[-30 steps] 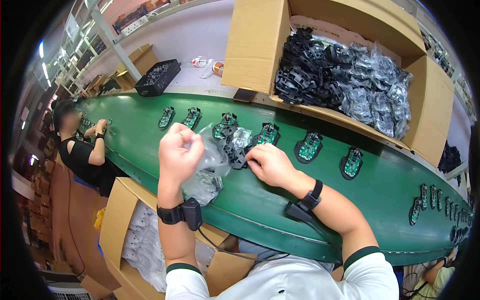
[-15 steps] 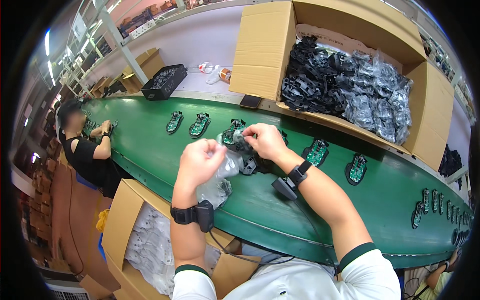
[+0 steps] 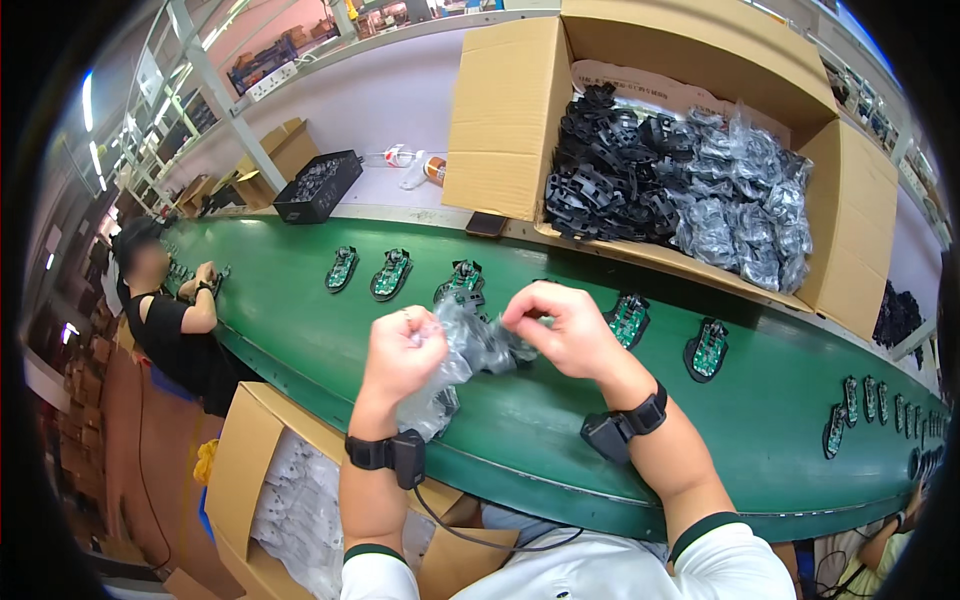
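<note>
Clear plastic bags [image 3: 462,335] hang in a bunch between my hands, with dark plastic parts showing through them. My left hand [image 3: 403,352] is closed on the left side of this plastic, and some of it drapes below the wrist. On the other side, my right hand [image 3: 560,325] has its fingers curled, the tips pinched at the plastic's right end. Just beyond the plastic, a black-based piece with a green circuit board [image 3: 462,283] lies on the green conveyor belt [image 3: 560,430]. Another such piece is mostly hidden behind my right hand.
More circuit-board pieces [image 3: 707,350] are spaced along the belt. Behind it, a large cardboard box [image 3: 500,120] holds black parts and bagged parts. A black tray [image 3: 320,188] stands back left. Below left is a box of white bagged pieces [image 3: 300,500]. A co-worker [image 3: 165,310] sits at the left.
My right hand has shifted right and down, away from the circuit-board piece behind the plastic. The plastic between my hands is more spread out. The view has tilted slightly.
</note>
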A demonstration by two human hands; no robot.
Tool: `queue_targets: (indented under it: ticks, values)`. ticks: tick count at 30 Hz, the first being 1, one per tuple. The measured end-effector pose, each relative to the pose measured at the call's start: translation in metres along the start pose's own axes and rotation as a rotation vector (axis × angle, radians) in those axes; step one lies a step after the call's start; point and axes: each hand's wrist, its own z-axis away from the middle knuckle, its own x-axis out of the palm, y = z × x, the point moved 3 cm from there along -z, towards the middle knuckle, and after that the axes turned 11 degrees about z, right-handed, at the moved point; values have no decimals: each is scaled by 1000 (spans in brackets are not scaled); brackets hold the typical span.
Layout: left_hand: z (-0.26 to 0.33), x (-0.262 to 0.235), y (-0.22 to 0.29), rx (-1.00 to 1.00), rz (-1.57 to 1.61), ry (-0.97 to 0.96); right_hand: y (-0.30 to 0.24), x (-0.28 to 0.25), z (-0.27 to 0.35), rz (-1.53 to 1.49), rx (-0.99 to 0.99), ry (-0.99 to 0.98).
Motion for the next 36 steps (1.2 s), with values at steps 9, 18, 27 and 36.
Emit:
queue_targets:
  ticks: [9, 18, 27, 36]
  values:
    - [5, 8, 10, 116, -388, -1, -3, -11, 6, 94, 11, 29]
    - [1, 12, 17, 84, -506, -12, -15, -20, 6, 85, -173, 132]
    - [5, 18, 28, 115, -330, -95, -37, -26, 19, 35, -276, 171]
    - [17, 67, -12, -284, 157, -744, -16, -17, 18, -937, -119, 175]
